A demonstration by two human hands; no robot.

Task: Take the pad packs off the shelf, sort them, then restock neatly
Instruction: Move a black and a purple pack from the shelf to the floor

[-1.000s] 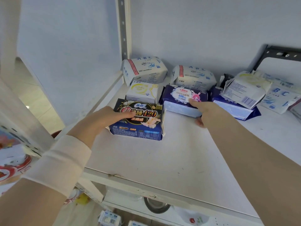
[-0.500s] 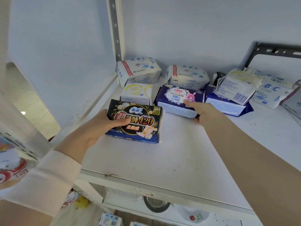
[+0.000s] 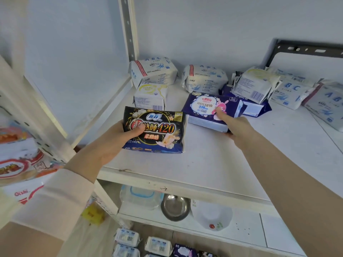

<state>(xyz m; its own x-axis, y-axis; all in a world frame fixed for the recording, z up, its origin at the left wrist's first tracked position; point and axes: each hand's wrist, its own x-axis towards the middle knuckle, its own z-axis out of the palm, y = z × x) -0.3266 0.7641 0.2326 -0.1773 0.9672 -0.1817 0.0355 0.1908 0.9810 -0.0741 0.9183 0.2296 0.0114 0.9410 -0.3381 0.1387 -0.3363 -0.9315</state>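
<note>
The white shelf (image 3: 213,164) fills most of the view, its bare front stretch lying under and just ahead of both hands. The left hand (image 3: 113,140) has its fingers (image 3: 138,127) wrapped around the left end of a black pad pack (image 3: 157,130) printed with "420", thumb on the front face, the pack raised at a tilt near the shelf's front edge. The right hand (image 3: 235,125) has its fingers (image 3: 220,113) closed on a purple pad pack (image 3: 209,110) marked "338mm", thumb pressing the top and the rest curled beneath its near edge; whether that pack is clear of the shelf cannot be told. The two packs are just beside each other, the black one's right end close to the purple one's left end. Beyond the left fingers stands a small white and yellow pack (image 3: 150,97), and behind that a white ABC pack (image 3: 154,71) against the wall. Beyond the right fingers sits another white ABC pack (image 3: 204,78), and to their right a dark blue pack (image 3: 258,110) with a white pack (image 3: 256,84) lying on top. More white packs (image 3: 291,91) rest further right. Below the hands, on the lower shelf (image 3: 246,229), are a steel bowl (image 3: 175,207) and a white bowl (image 3: 211,216).
</note>
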